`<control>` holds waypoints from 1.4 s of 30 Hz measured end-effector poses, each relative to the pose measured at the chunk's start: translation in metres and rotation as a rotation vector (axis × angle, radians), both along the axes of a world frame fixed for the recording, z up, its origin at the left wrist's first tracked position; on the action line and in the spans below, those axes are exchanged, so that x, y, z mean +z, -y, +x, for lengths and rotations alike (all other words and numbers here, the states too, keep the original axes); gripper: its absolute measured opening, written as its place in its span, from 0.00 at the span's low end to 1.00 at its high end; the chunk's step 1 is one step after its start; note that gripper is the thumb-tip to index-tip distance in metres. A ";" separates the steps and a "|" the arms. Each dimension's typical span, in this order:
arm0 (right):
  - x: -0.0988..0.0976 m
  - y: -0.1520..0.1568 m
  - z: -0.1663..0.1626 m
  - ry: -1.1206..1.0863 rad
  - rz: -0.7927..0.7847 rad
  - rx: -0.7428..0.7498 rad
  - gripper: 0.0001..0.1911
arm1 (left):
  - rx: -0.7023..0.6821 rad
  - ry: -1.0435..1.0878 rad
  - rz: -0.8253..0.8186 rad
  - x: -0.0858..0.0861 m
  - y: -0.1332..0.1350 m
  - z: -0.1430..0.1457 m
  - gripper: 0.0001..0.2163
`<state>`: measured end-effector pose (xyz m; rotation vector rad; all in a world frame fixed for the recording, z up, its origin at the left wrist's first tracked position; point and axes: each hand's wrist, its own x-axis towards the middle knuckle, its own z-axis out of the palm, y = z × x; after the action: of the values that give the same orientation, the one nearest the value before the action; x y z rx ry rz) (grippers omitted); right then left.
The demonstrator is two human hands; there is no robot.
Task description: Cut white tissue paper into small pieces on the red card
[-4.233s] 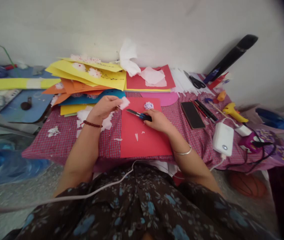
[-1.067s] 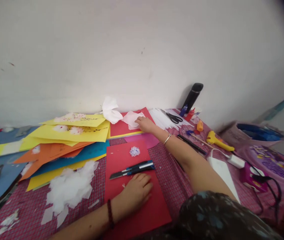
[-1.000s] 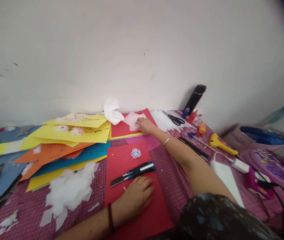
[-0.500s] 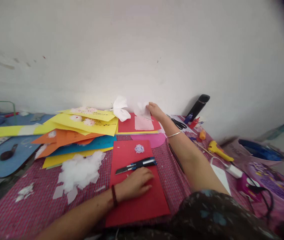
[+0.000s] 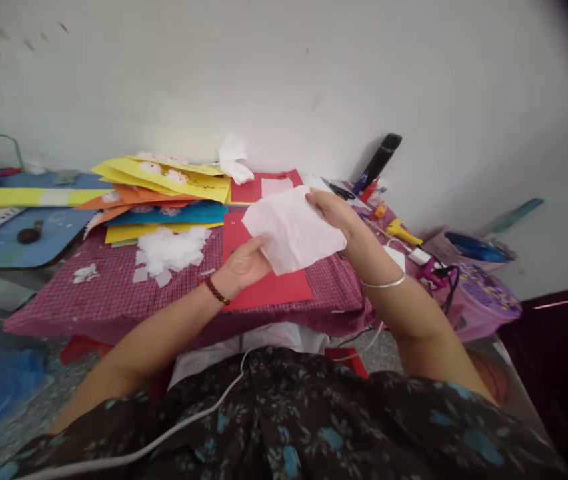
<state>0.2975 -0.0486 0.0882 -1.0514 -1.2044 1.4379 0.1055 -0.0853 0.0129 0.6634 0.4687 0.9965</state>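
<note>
A thin white sheet of tissue paper (image 5: pixel 297 230) is held up above the table between my two hands. My left hand (image 5: pixel 248 263) pinches its lower left edge, thumb on top. At the upper right edge, my right hand (image 5: pixel 334 212) grips it with closed fingers. Beneath the sheet lies a red card (image 5: pixel 284 290), mostly covered by the paper and my left hand; the utility knife and small flower cluster on it are hidden from view. Behind, a pale pink paper square (image 5: pixel 277 186) rests on another red card (image 5: pixel 291 177).
Left of the red card lies a pile of white paper squares (image 5: pixel 171 250). Stacked yellow cards (image 5: pixel 164 177), crumpled white tissue (image 5: pixel 234 160), a black bottle-like object (image 5: pixel 384 157), scissors (image 5: pixel 340 191) and a yellow glue gun (image 5: pixel 403 231) stand around. A white cable (image 5: pixel 174 430) crosses my lap.
My right hand has brought the tissue paper from the back of the table towards me. My left hand has lifted off the red card and taken the sheet's other edge. The view has tilted down.
</note>
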 end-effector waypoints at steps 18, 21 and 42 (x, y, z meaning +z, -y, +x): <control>-0.134 0.056 -0.025 -0.247 -0.177 0.028 0.15 | 0.131 -0.708 0.277 -0.048 -0.007 -0.075 0.16; -0.141 0.051 -0.029 -0.153 -0.108 0.052 0.14 | 0.173 -0.639 0.320 -0.055 0.000 -0.073 0.19; -0.130 -0.019 -0.032 0.001 0.173 0.020 0.17 | -0.052 -0.707 0.325 -0.042 -0.062 -0.098 0.20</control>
<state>0.2659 -0.0296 -0.0420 -0.9234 -1.3179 1.3229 0.0076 -0.0229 -0.0294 1.3260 0.9088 0.7737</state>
